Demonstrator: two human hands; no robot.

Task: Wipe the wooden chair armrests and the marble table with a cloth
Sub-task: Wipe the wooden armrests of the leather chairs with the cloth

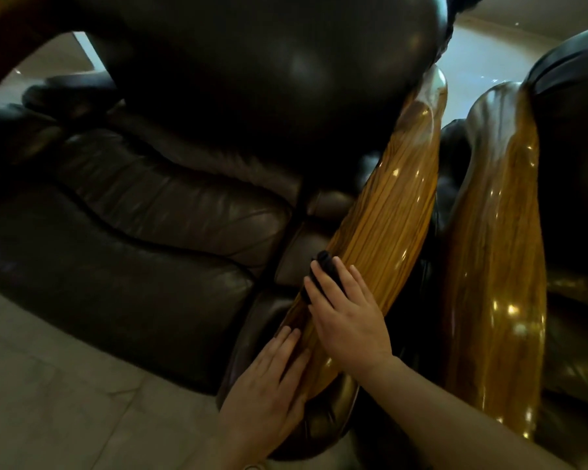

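A glossy golden wooden armrest (pixel 387 212) runs from the upper right down to the bottom centre, beside a dark leather chair seat (pixel 133 232). My right hand (pixel 347 317) lies flat on this armrest and presses a dark cloth (pixel 323 269) under its fingers, the cloth poking out past the fingertips. My left hand (pixel 269 378) rests flat with fingers together on the armrest's lower left edge, near its rounded front end, and holds nothing. A second wooden armrest (pixel 499 232) of a neighbouring chair runs parallel on the right. The marble table is not in view.
The dark leather backrest (pixel 269 62) bulges across the top. A second leather chair (pixel 574 147) stands at the right edge. Pale tiled floor (pixel 65 401) fills the lower left, and shiny floor (pixel 482 56) shows at the upper right.
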